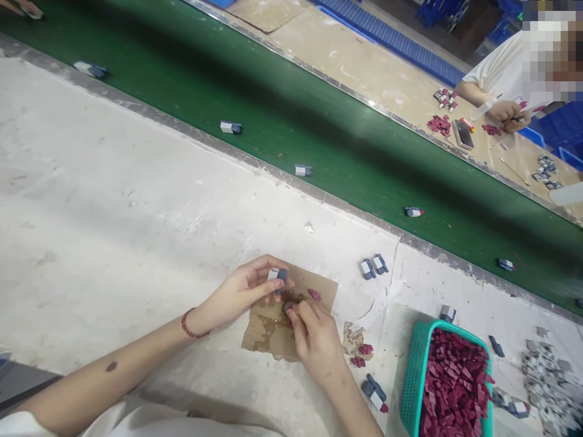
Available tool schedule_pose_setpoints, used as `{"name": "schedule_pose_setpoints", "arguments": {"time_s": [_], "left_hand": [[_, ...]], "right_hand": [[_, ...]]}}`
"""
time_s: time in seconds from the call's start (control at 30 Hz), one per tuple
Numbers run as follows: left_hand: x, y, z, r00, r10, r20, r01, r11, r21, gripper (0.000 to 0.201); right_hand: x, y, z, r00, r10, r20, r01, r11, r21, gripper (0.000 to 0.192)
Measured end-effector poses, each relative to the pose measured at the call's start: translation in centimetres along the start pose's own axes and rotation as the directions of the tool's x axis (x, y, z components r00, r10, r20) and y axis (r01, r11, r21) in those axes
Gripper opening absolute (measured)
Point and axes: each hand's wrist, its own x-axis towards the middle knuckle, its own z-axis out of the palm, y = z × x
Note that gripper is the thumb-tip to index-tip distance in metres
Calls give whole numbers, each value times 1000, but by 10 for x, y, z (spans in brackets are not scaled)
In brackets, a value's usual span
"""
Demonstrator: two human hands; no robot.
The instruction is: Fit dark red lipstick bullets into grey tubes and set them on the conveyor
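My left hand point(255, 285) grips a small white-and-blue plastic piece point(277, 276) between thumb and fingers, just above a piece of brown cardboard point(268, 331). Close beside it, my right hand point(315, 331) has its thumb and fingers pinched together over the cardboard. A small dark round thing point(288, 308) shows at those fingertips; its kind and whether it is held are unclear. Wet-looking brown stains mark the cardboard. One maroon piece point(314, 294) lies on its right part, and more maroon pieces point(359, 362) lie to the right of my right hand.
A teal basket point(407, 376) full of maroon pieces stands at right, beside a pile of grey pieces point(544, 370). Two white-and-blue pieces point(373, 267) lie near the green conveyor belt point(191, 91), which carries several more. Across it, a co-worker's hands point(507, 114) handle something small.
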Motion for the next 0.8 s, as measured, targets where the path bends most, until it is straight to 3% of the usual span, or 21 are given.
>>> {"name": "schedule_pose_setpoints", "arguments": {"time_s": [0.1, 0.2, 0.27, 0.33, 0.43, 0.57, 0.8], "left_hand": [[-2, -6, 2, 994, 108, -20, -102, 978, 183, 29], [-3, -12, 3, 968, 250, 18, -234, 877, 420, 27], [-2, -14, 2, 925, 370, 91, -358, 762, 540, 29], [-1, -15, 0, 867, 462, 189, -473, 641, 604, 34], [0, -16, 0, 801, 515, 305, -566, 487, 665, 42], [0, -17, 1, 753, 521, 401, -618, 354, 702, 43], [1, -18, 1, 742, 506, 440, -638, 330, 696, 46]], "right_hand": [[0, 3, -3, 980, 191, -50, -158, 912, 380, 24], [1, 8, -4, 944, 326, -45, -198, 671, 714, 26], [2, 9, -3, 937, 349, -29, -178, 547, 818, 28], [3, 9, -2, 937, 347, -30, -151, 484, 862, 27], [4, 6, 0, 943, 329, -52, -117, 474, 872, 24], [7, 3, 1, 946, 316, -69, -104, 499, 860, 22], [9, 1, 1, 956, 291, -38, -128, 531, 838, 20]]}}
